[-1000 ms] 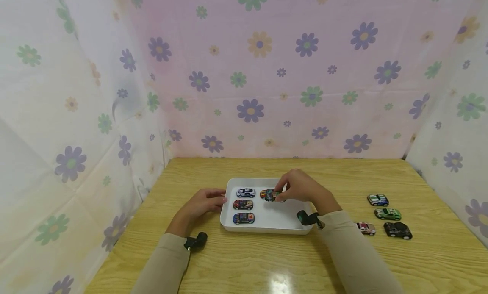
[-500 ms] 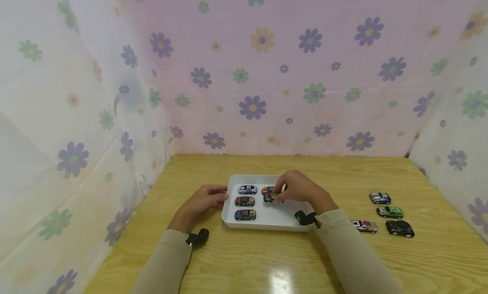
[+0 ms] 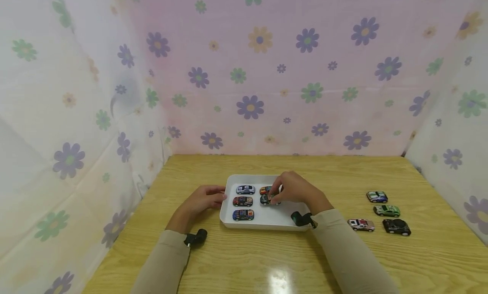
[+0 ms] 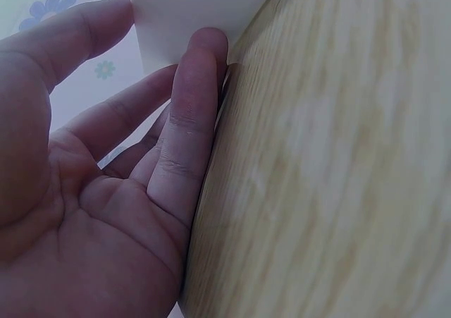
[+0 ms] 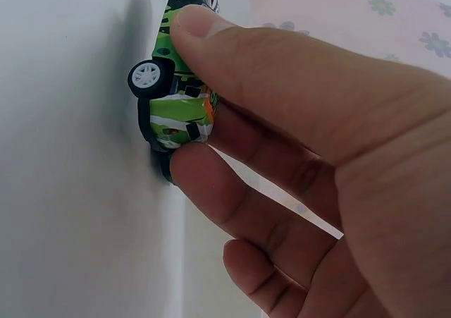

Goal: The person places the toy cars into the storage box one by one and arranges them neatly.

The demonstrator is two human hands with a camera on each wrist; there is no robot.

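A white tray (image 3: 263,226) lies on the wooden table with several toy cars in it. My right hand (image 3: 295,188) pinches a green-and-black toy car (image 5: 176,113) between thumb and fingers, low over the tray floor. Just behind it sits an orange-red toy car (image 3: 264,189), partly hidden by my fingers. In the tray's left column stand a white toy car (image 3: 245,189), a dark red toy car (image 3: 242,201) and a blue toy car (image 3: 243,214). My left hand (image 3: 203,199) touches the tray's left wall with fingertips, its fingers loosely extended in the left wrist view.
Right of the tray on the table (image 3: 244,260) stand a white-green-blue toy car (image 3: 377,196), a green toy car (image 3: 386,210), a black toy car (image 3: 397,227) and a white-red toy car (image 3: 361,225) beside the right sleeve. Flowered cloth (image 3: 228,128) hangs around the table.
My right hand has brought the green-and-black car slightly left and nearer me, from overlapping the orange-red car to just in front of it. The left hand stays at the tray's wall.
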